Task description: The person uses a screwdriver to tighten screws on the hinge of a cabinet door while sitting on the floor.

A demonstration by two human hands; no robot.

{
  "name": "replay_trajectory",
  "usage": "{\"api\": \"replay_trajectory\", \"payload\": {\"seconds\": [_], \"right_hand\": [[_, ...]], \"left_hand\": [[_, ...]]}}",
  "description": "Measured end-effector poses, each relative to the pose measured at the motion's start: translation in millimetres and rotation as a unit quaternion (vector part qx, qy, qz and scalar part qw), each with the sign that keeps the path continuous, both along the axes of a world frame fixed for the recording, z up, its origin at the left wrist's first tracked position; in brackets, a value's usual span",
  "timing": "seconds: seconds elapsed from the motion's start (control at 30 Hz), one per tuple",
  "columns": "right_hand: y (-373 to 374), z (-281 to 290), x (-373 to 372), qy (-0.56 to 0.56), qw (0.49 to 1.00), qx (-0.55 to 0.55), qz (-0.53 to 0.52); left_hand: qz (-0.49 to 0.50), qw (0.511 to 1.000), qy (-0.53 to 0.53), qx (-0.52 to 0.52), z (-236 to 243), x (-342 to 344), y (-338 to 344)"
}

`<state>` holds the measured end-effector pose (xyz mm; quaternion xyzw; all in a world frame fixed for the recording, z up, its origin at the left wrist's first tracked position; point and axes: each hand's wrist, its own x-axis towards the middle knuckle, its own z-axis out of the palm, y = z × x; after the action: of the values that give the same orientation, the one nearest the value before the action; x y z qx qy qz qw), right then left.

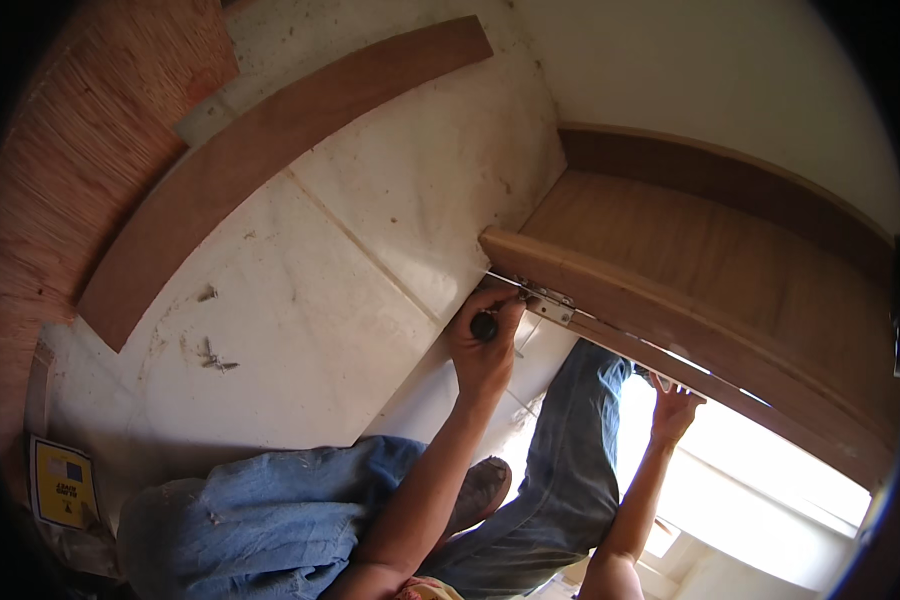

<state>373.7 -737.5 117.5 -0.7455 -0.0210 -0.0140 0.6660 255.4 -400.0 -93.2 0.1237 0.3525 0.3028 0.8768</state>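
Leftward of both hands [488,358] [673,412] lies lettered yellow packaging [63,486].

On a pale tiled floor [400,170], a long brown board [280,150] alongside a reddish plywood sheet [100,130] at upper left. Below the board, small bits of debris [213,358]. Near the lower left edge, a yellow-and-blue package [62,488]. At upper right, an off-white wall [720,70].

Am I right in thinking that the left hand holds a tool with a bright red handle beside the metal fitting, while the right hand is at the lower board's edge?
Not quite: the tool has a black handle, not a red one, as the head view shows. The left hand does hold it beside the metal fitting, with the right hand at the lower board's edge.
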Motion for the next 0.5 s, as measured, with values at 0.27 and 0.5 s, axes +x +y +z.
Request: {"api": "replay_trajectory", "payload": {"seconds": [0.27,0.5], "right_hand": [[-2,3,-3,0.006,1.000,-0.008,0.008],[7,1,-2,0.010,1.000,-0.013,0.015]], "left_hand": [[-0.027,0.998,0.037,0.049,1,-2,1],[0.001,0.999,0.025,0.029,12,-9,7]]}}
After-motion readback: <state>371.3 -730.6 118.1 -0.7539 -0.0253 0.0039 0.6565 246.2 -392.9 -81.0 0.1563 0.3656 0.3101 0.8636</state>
